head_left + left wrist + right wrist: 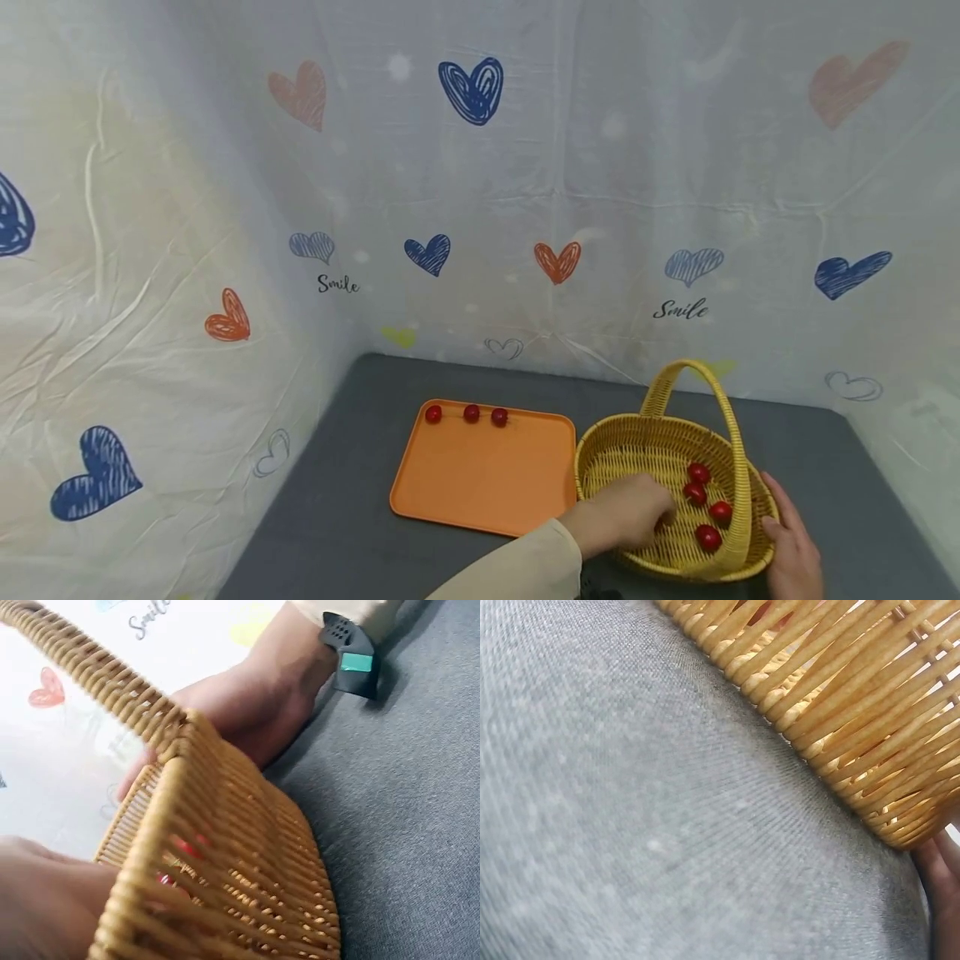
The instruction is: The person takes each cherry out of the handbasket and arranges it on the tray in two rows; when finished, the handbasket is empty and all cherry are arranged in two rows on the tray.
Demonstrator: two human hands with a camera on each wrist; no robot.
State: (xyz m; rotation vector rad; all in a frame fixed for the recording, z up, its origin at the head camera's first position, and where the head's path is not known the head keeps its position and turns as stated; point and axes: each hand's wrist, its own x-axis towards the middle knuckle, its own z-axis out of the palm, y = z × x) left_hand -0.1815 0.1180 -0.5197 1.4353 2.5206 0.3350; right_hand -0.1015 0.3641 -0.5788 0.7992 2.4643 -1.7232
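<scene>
A yellow wicker basket (611, 429) with a tall arched handle stands on the grey table. Several small shiny red fruits (708, 537), like cherries or small plums, lie in its right half. My left hand (628, 510) reaches over the near rim into the basket, fingers bent down at its floor; whether they pinch a fruit is hidden. On the basket's right end, my right hand (795, 550) grips the rim and side. The left wrist view shows this right hand (247, 705) beyond the wicker. Left of the basket lies an orange tray (480, 475); three red fruits (471, 413) line its far edge.
Grey cloth (322, 517) covers the table. A white curtain (510, 183) printed with hearts closes off the back and sides. The tray's right edge lies close beside the basket. The basket's handle (738, 467) arches up over the fruits, to the right of my left hand.
</scene>
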